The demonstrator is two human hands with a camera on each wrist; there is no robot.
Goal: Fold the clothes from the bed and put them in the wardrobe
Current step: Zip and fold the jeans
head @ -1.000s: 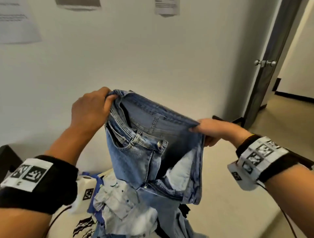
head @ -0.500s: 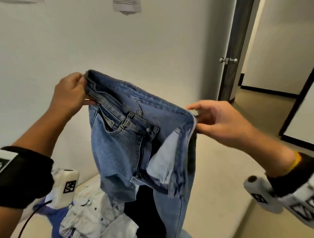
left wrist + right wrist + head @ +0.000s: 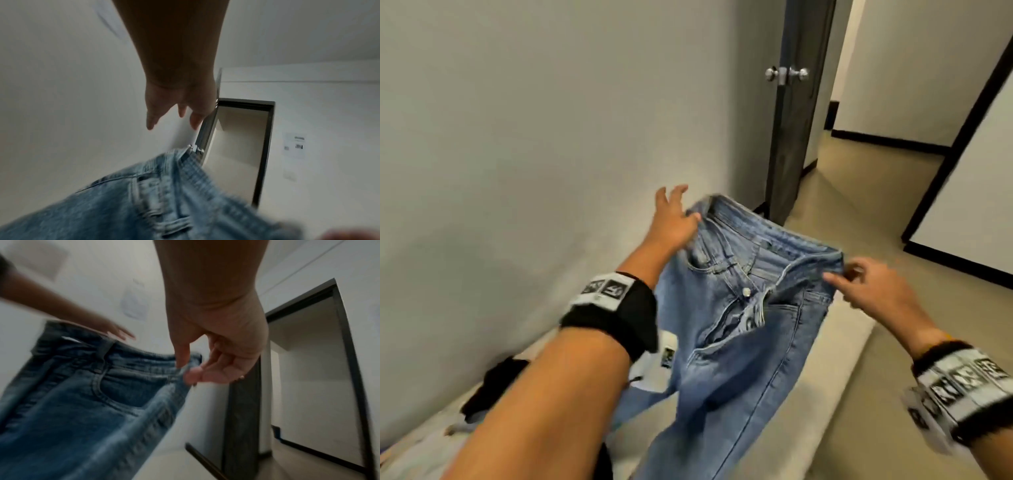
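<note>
A pair of light blue jeans (image 3: 739,342) stretches front side up in the air over the bed (image 3: 835,359), waistband far from me, legs trailing toward me. My left hand (image 3: 671,219) is at the waistband's left corner with fingers straight and spread. In the left wrist view the left hand (image 3: 174,110) is apart from the blurred jeans (image 3: 144,203). My right hand (image 3: 859,284) is at the right corner. The right wrist view shows my right hand (image 3: 205,366) pinching the jeans (image 3: 82,402) at the waistband between thumb and fingertips.
A black garment (image 3: 493,383) and pale clothes (image 3: 414,452) lie on the bed's left part by the wall. A white tagged device (image 3: 666,356) peeks from behind the jeans. A dark door (image 3: 791,137) stands open ahead. A white black-framed panel (image 3: 979,205) is on the right.
The jeans went from hanging upright in front of me to swinging forward and down over the bed. My left hand opened and let go of the waistband. The view turned right.
</note>
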